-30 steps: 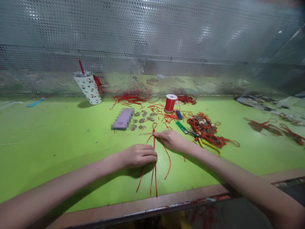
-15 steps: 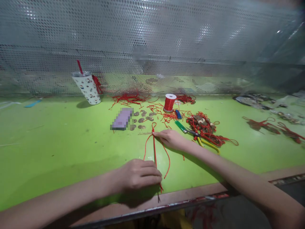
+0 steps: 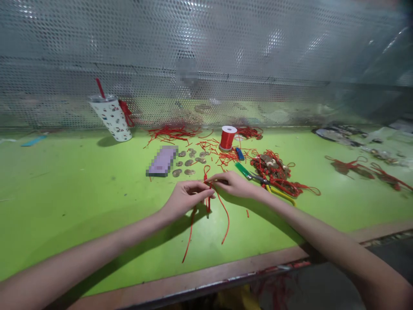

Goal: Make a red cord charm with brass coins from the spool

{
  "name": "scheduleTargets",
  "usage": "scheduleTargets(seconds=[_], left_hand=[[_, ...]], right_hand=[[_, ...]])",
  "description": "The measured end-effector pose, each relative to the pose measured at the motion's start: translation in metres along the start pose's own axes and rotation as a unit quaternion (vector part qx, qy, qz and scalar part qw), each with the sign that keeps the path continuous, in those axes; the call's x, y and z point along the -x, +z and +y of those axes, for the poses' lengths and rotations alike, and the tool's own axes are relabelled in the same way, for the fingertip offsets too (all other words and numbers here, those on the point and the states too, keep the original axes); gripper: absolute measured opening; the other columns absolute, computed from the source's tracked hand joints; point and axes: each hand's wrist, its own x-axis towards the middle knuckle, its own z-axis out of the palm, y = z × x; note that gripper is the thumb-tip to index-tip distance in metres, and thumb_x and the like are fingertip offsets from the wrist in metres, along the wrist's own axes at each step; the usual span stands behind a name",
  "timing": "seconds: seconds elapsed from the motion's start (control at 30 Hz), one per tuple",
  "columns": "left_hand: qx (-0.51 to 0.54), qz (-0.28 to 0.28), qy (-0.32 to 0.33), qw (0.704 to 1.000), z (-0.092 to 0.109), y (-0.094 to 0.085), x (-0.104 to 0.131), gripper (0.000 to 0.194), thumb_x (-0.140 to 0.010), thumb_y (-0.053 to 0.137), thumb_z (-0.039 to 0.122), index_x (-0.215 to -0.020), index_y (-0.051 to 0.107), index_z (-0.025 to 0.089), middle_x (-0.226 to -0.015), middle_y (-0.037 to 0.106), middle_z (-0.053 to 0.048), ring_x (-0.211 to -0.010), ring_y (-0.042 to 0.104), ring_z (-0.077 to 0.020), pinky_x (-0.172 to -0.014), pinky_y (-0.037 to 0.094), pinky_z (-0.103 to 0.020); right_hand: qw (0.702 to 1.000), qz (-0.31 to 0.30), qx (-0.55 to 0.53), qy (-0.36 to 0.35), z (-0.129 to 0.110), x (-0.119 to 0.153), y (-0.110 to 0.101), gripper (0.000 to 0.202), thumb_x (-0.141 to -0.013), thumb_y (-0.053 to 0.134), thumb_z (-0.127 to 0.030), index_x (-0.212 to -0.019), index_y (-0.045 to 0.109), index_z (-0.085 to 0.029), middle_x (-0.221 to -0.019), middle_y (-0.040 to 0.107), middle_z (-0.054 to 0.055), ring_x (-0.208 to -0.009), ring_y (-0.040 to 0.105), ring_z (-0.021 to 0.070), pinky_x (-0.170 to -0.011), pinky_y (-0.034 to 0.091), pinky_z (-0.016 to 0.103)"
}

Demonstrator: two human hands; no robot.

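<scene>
A knotted red cord (image 3: 205, 175) with a small loop at its top lies on the green table, its long ends trailing toward the front edge. My left hand (image 3: 189, 196) pinches the middle strands of the cord just below the knot. Close beside it, my right hand (image 3: 230, 184) has its fingertips closed on the cord at the knot. Several coins (image 3: 189, 162) lie behind my hands, next to a purple box-like object (image 3: 163, 161) whose surface is pixelated.
A red thread spool (image 3: 227, 138), a blue lighter (image 3: 239, 154) and scissors with yellow handles (image 3: 280, 194) sit behind and right. Beside them is a pile of corded coins (image 3: 272, 168). A patterned tumbler (image 3: 112, 118) stands back left, before a perforated metal screen (image 3: 145, 77).
My left hand has moved up from near the table's front edge to the knot, bringing the middle strands up with it. My right hand remains by the knot. The view has shifted slightly.
</scene>
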Motion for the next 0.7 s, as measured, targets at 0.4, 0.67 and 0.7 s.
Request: scheduleTargets(seconds=[0.4,0.67,0.7], left_hand=[[0.022,0.058,0.022,0.998,-0.020,0.002,-0.008,0.018,-0.074,0.080,0.035,-0.078,0.079,0.017,-0.076,0.075,-0.005,-0.062,0.060,-0.0129,-0.059,0.049,-0.025],[0.019,0.063,0.014,0.998,-0.018,0.002,-0.008,0.020,-0.074,0.080,0.035,-0.072,0.077,0.015,-0.071,0.073,-0.005,-0.061,0.058,-0.0127,-0.057,0.046,-0.026],[0.021,0.060,0.015,0.998,-0.018,0.002,-0.008,0.020,-0.074,0.079,0.035,-0.072,0.077,0.015,-0.071,0.073,-0.005,-0.061,0.059,-0.0128,-0.058,0.046,-0.026]], right_hand=[[0.919,0.149,-0.335,0.145,-0.040,0.008,0.023,0.021,-0.094,0.057,-0.030,-0.108,0.071,-0.022,-0.084,0.064,0.001,-0.066,0.052,0.0121,-0.059,0.043,0.025],[0.894,0.216,-0.374,0.118,-0.042,0.011,0.032,0.019,-0.085,0.073,-0.037,-0.095,0.074,-0.021,-0.089,0.071,0.004,-0.068,0.062,0.0128,-0.062,0.052,0.027],[0.898,0.215,-0.366,0.113,-0.044,0.011,0.031,0.019,-0.086,0.072,-0.037,-0.095,0.075,-0.021,-0.090,0.071,0.004,-0.070,0.064,0.0134,-0.063,0.054,0.027]])
